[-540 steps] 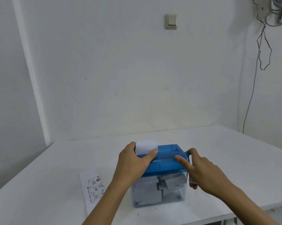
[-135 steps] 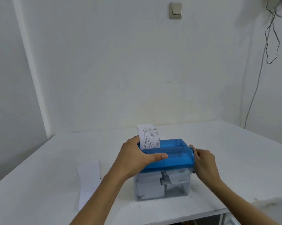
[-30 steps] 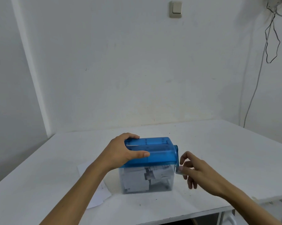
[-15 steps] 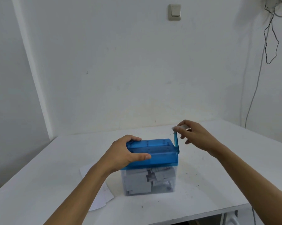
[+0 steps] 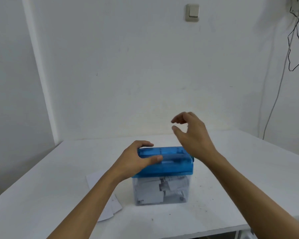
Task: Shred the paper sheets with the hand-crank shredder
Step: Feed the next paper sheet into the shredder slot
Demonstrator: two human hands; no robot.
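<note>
- Translucent blue-topped hand-crank shredder stands on white table, directly under both hands. Its clear plastic bin is packed with white paper scraps, some printed.
- Left hand grips the top's left end: fingers curled over the far edge, thumb flat along the top.
- Right hand hovers above the top's right end, touching nothing. Fingers loosely curled, thumb apart from them, slightly blurred.
- White paper sheet lies flat beneath the left forearm.

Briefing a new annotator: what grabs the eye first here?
The blue-lidded shredder stands on the white table, its clear bin holding paper scraps. The left hand grips its lid; the right hand hovers open above its right end. A paper sheet lies left of it.
</note>
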